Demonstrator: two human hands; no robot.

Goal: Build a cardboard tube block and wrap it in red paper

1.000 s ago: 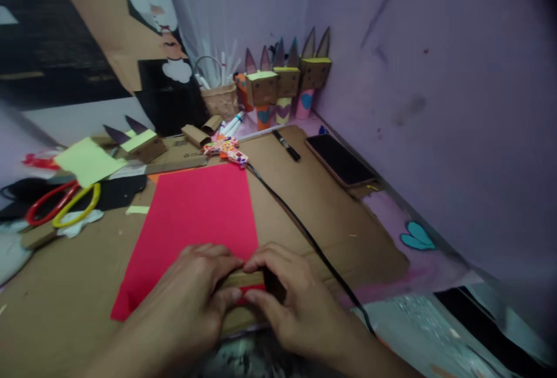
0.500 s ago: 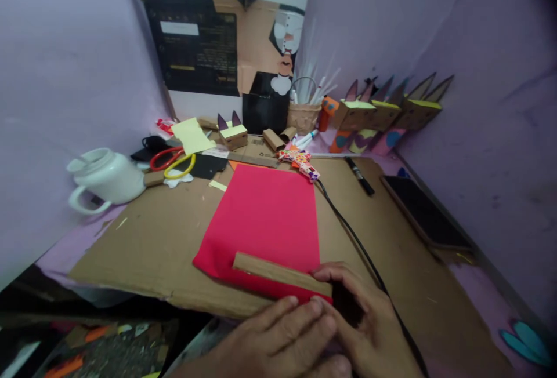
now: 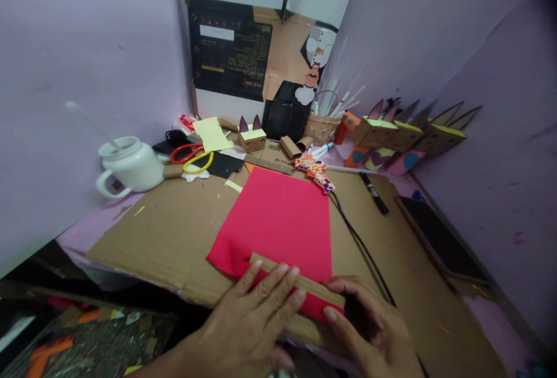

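Red paper [image 3: 282, 210] is lying before us on the cardboard sheet [image 3: 165, 233] that is covering most of the bench [image 3: 82, 221]. Along its near edge we are keeping a narrow cardboard strip [image 3: 313, 286], which is slanting down toward our right, with the paper turning up along its near side.

Our left hand [image 3: 259, 314] is now lying across the strip's middle and left part, its fingers extended and slightly apart, pressing flat. Half a second ago it was resting lower, its fingertips near our right thumb, and it was leaving most of the strip uncovered. Our right hand [image 3: 374, 326] is clamping the strip's right end, thumb on the near side and fingers on the far side, much as it was doing then.

Our view is also turning leftward: the white mug [image 3: 133, 169], barely showing at the edge a second ago, is now standing wholly in sight. Beyond the paper, the flower-patterned tool [image 3: 315, 170] is touching or almost touching its far right corner, and its black cord [image 3: 357, 236] is running down past our right hand.
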